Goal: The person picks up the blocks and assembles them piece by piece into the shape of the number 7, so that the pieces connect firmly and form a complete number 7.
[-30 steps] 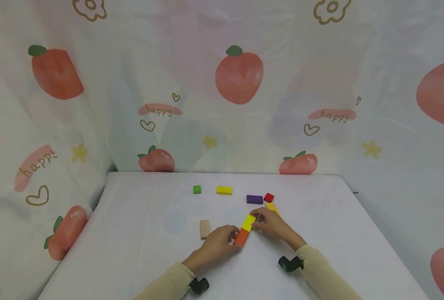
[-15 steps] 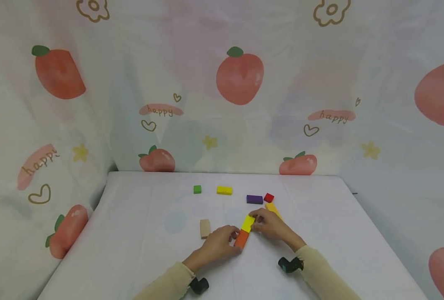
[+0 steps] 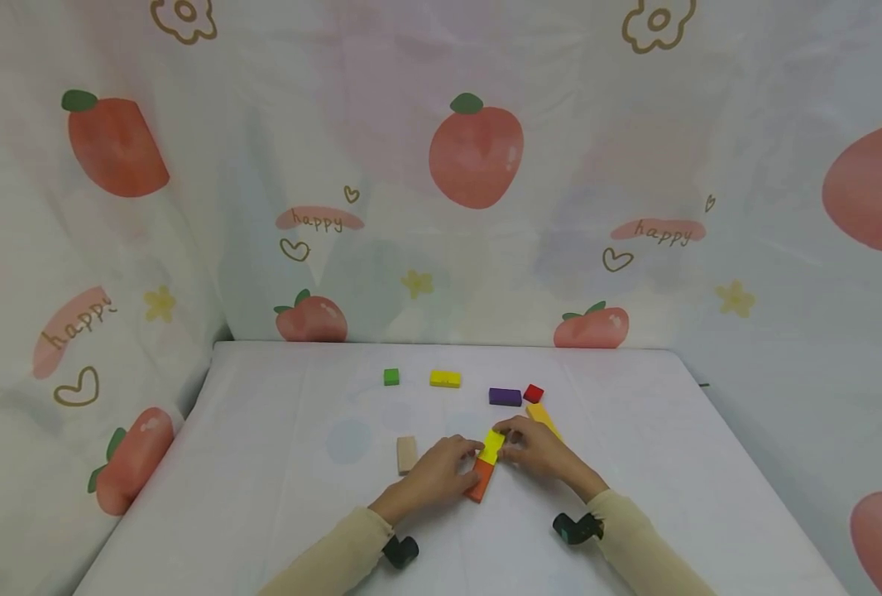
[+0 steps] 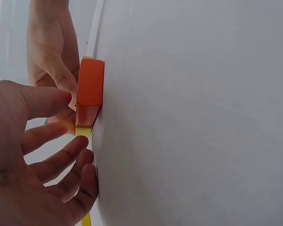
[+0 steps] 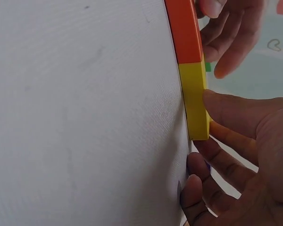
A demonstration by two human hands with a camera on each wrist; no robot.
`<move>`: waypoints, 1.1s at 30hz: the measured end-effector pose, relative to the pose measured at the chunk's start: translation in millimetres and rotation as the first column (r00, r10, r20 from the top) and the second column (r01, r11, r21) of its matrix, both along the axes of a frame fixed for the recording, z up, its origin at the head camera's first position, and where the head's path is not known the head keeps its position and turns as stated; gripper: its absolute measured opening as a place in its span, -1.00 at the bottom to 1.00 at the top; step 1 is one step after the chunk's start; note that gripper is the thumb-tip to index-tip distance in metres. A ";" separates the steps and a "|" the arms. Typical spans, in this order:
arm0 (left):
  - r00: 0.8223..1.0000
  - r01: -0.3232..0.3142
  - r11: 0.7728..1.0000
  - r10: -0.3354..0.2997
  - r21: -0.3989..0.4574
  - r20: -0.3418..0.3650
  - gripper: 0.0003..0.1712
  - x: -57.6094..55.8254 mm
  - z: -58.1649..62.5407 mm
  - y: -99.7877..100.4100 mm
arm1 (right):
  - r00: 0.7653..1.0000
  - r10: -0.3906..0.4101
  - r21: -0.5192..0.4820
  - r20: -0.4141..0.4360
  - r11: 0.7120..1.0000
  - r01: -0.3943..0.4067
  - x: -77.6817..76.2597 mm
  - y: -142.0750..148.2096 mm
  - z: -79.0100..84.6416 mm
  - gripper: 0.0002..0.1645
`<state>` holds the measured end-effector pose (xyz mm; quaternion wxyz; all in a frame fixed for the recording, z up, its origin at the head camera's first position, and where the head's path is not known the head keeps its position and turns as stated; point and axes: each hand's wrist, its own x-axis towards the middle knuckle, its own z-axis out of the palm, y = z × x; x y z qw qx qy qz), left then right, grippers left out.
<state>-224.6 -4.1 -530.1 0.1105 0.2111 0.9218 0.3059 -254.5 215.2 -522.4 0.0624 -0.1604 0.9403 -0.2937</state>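
An orange block (image 3: 481,480) and a yellow block (image 3: 492,445) lie end to end in a slanted row on the white table. My right hand (image 3: 534,443) pinches the yellow block at its far end, the thumb on its near side in the right wrist view. Over the row's left side is my left hand (image 3: 438,469), fingers spread and loosely bent. Its thumb overlaps the orange block in the head view, while its index fingertip comes right to the yellow block's edge. The left wrist view shows the orange block's end face (image 4: 91,82) beside that thumb.
Behind the right hand lies another yellow block (image 3: 543,418), with a red cube (image 3: 534,393) and a purple block (image 3: 505,397) beyond. A third yellow block (image 3: 445,379) and a green cube (image 3: 391,377) lie farther back. A plain wooden block (image 3: 407,455) is beside the left hand.
My left hand has shifted forward along the row, its index finger now reaching the yellow block. The orange and yellow blocks have slid slightly toward me. My right hand has hardly moved.
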 end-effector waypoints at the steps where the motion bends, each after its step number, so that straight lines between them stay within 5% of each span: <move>1: 1.000 0.003 1.000 -0.004 -0.010 -0.006 -0.49 -1.0 -0.3 0.7 | 1.000 0.006 0.000 -0.005 1.000 -0.006 0.2 0.2 -0.5 -0.55; 17: 0.998 0.057 0.996 -0.059 -0.069 -0.027 -0.53 -1.4 4.9 1.2 | 0.999 -0.008 -0.007 0.032 1.000 0.009 -0.7 1.4 14.0 -0.52; 24: 0.999 0.048 0.997 -0.049 -0.059 -0.012 -0.54 -0.4 3.6 1.1 | 0.998 0.033 -0.024 -0.047 0.999 -0.034 0.8 8.4 26.8 -0.51; 33: 0.999 0.033 0.997 -0.033 -0.066 -0.005 -0.55 1.1 3.8 2.0 | 0.998 -0.043 -0.044 -0.047 0.998 0.041 -2.0 21.9 38.3 -0.51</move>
